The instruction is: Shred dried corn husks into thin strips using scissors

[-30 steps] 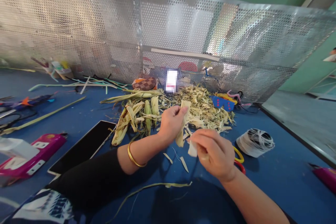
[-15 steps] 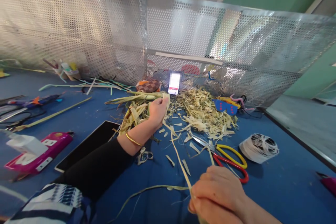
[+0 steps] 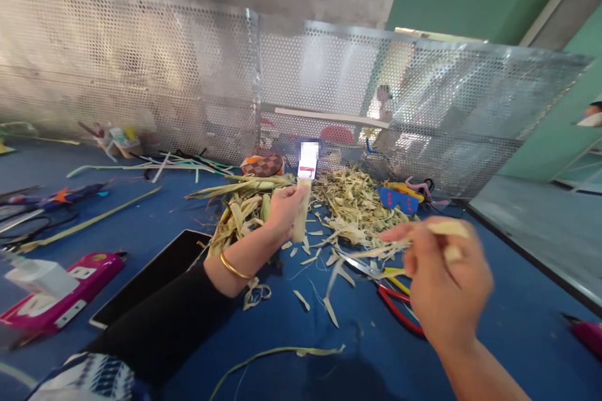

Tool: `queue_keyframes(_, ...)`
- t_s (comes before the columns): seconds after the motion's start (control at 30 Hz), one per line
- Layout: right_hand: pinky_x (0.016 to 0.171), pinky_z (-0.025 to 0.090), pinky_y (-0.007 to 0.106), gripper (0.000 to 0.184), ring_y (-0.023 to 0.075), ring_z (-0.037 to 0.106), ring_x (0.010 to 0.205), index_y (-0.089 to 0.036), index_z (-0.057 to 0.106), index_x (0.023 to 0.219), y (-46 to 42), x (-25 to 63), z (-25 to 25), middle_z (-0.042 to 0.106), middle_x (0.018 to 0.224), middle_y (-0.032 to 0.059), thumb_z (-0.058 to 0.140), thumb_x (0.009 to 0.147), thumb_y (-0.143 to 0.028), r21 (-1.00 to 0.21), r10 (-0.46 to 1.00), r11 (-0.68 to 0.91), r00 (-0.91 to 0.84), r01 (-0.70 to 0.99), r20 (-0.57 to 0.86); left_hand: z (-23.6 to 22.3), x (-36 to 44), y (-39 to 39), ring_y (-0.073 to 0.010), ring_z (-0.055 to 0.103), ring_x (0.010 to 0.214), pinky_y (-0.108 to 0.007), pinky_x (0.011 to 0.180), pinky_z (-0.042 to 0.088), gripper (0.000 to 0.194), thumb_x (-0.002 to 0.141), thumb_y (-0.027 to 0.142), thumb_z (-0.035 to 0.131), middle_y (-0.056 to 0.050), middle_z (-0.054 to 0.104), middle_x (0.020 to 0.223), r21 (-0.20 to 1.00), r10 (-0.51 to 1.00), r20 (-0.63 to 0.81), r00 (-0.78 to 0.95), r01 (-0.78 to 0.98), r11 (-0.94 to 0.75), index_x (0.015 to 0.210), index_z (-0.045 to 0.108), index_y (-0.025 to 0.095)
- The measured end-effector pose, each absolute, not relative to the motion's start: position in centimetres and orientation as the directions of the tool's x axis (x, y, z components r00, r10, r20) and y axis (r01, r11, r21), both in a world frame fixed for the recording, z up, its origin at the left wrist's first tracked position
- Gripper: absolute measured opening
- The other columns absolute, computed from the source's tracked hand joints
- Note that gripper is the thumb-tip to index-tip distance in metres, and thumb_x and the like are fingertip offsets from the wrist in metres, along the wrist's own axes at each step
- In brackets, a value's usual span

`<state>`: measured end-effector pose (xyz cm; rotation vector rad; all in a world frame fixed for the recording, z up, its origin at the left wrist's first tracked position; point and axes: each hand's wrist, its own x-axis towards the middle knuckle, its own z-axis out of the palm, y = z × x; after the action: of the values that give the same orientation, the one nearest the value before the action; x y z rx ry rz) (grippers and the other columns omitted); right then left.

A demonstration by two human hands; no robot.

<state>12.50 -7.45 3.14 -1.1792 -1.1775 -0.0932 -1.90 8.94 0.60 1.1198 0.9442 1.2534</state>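
Currently my left grip (image 3: 285, 212) is pinched on a husk strip (image 3: 301, 222), held upright above the blue bench (image 3: 277, 326), in front of the lit phone (image 3: 308, 160). My right grip (image 3: 444, 282), a little blurred, has its fingers curled on a pale shred (image 3: 450, 229), well apart from the left. I see the scissors (image 3: 375, 274) on the bench, partly hidden by that grip. Beyond lies a scrap heap (image 3: 355, 200), with loose husks (image 3: 239, 216) left of it.
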Motion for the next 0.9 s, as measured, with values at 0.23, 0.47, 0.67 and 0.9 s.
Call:
queue_keyframes(0.23, 0.035, 0.033, 0.021, 0.023, 0.0064, 0.038, 0.037, -0.019, 0.055, 0.077, -4.3, 12.5, 2.7, 0.047, 0.055, -0.0068, 0.065, 0.069, -0.038, -0.958, 0.881, 0.271, 0.426, -0.095, 0.207, 1.5, 0.1, 2.4, -0.0081, 0.045, 0.046, -0.02, 0.041, 0.032, 0.026, 0.065, 0.04, 0.066, 0.003, 0.05, 0.055, 0.973, 0.916, 0.089, 0.392, -0.232, 0.005, 0.064, 0.057, 0.016)
queue_keyframes(0.47, 0.036, 0.015, 0.02, 0.027, 0.0042, 0.022, 0.038, -0.017, 0.058, 0.07, -4.0, 12.3, 1.9, 0.034, 0.045, -0.01, 0.071, 0.063, -0.04, -0.986, 0.91, 0.169, 0.387, -0.015, 0.15, 1.1, 0.6, 0.3, -0.0088, 0.048, 0.05, -0.019, 0.042, 0.037, 0.019, 0.068, 0.033, 0.064, 0.001, 0.055, 0.059, 0.993, 0.849, 0.073, 0.524, -0.116, -0.014, 0.069, 0.062, 0.015)
queue_keyframes(0.67, 0.042, 0.024, 0.021, 0.019, 0.0068, 0.03, 0.043, -0.017, 0.058, 0.066, -3.9, 12.6, 1.7, 0.042, 0.049, -0.0074, 0.065, 0.066, -0.035, -0.97, 0.888, 0.183, 0.396, 0.16, 0.233, 1.5, 0.6, 0.0, -0.0113, 0.056, 0.059, -0.02, 0.048, 0.045, 0.022, 0.068, 0.035, 0.065, -0.002, 0.061, 0.067, 0.979, 0.872, 0.067, 0.486, -0.201, 0.036, 0.075, 0.065, 0.014)
queue_keyframes(0.9, 0.049, 0.03, 0.023, 0.022, 0.0103, 0.037, 0.051, -0.018, 0.055, 0.062, -3.9, 12.6, 1.2, 0.047, 0.052, -0.0049, 0.062, 0.069, -0.038, -0.905, 0.855, 0.156, 0.404, 0.395, 0.324, 1.0, 0.8, 0.6, -0.0106, 0.055, 0.055, -0.022, 0.051, 0.046, 0.02, 0.072, 0.033, 0.06, -0.001, 0.06, 0.061, 0.982, 0.913, 0.086, 0.4, -0.188, -0.011, 0.067, 0.066, 0.014)
